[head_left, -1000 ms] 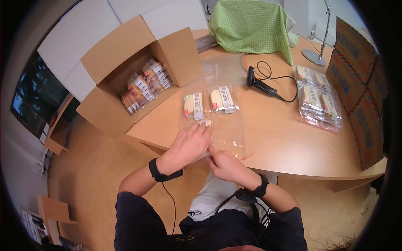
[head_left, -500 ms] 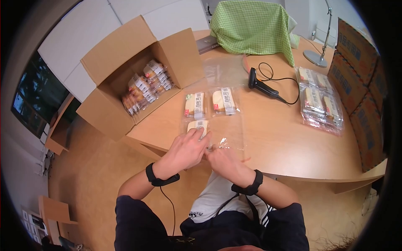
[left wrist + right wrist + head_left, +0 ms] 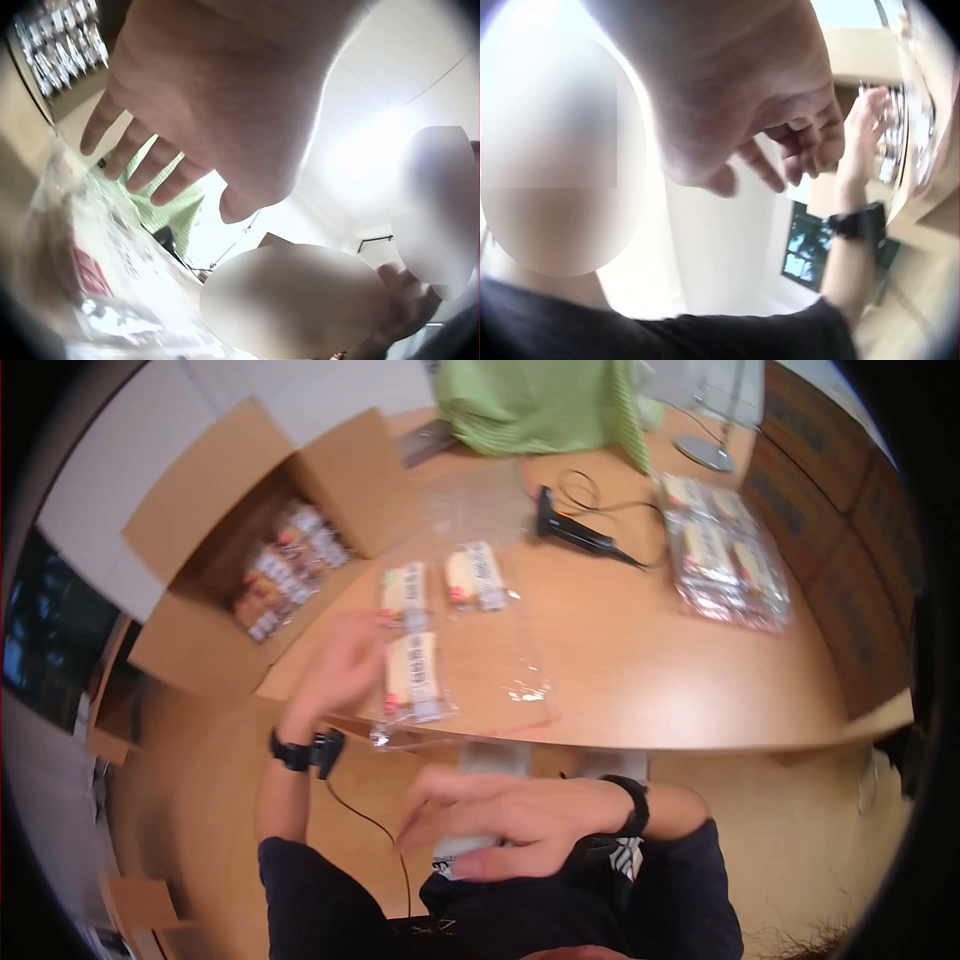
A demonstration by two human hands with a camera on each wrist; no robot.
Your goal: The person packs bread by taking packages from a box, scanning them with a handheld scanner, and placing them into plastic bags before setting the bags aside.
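Three wrapped bread packs lie at the near left of the table: one (image 3: pixel 412 672) close to the edge, one (image 3: pixel 404 592) behind it and one (image 3: pixel 474 575) to the right. They lie in a clear plastic bag (image 3: pixel 490 660) spread flat. My left hand (image 3: pixel 345 665) is blurred, just left of the near pack, its fingers extended and empty in the left wrist view. Back from the table edge, in front of my body, is my right hand (image 3: pixel 510 822), fingers loosely bent and holding nothing.
An open cardboard box (image 3: pixel 215 510) with several wrapped packs (image 3: pixel 290 570) stands on the left. A barcode scanner (image 3: pixel 580 532) lies at the back, its cable curling behind it. Bagged packs (image 3: pixel 720 550) sit on the right beside stacked cartons (image 3: pixel 810 510). A lamp base (image 3: pixel 703 453) stands behind.
Both hands have come off the near pack, which now lies fully uncovered. The left hand has moved left towards the box; the right has drawn back to the body. The head view has shifted.
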